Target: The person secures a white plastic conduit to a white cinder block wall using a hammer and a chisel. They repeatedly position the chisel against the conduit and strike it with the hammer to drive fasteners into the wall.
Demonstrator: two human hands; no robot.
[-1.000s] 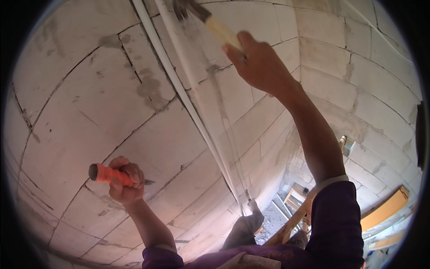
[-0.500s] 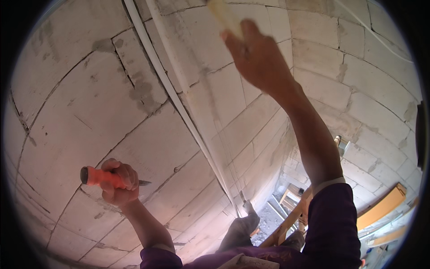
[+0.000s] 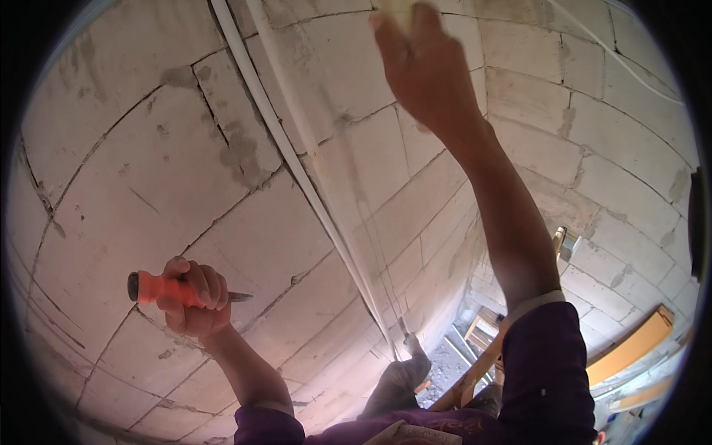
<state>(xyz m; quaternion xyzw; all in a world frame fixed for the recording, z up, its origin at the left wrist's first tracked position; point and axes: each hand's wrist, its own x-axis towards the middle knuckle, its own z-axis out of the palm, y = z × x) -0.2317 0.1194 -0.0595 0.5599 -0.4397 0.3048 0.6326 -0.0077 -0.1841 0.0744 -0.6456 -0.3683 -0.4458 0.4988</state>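
Note:
My left hand (image 3: 194,297) is wrapped round the handle of an orange-handled chisel (image 3: 159,288). Its dark butt end points left, and a short grey metal tip sticks out on the right of my fist. The chisel is held in front of the pale block wall (image 3: 148,215); whether the tip touches it, I cannot tell. Raised high at the top of the view, my right hand (image 3: 430,70) is closed round a pale tool handle (image 3: 404,9). The rest of that tool is cut off by the upper edge, and the fingers are blurred.
A white pipe (image 3: 297,170) runs slanting along the wall. Another block wall (image 3: 593,141) stands at right, with a thin white cable (image 3: 615,53). Below are a wooden beam (image 3: 478,371), a dark-clothed limb (image 3: 393,382), and an orange-yellow board (image 3: 630,345).
My right hand has risen slightly, carrying most of the pale handle out of the top of the view. My left hand holds the chisel nearly in place.

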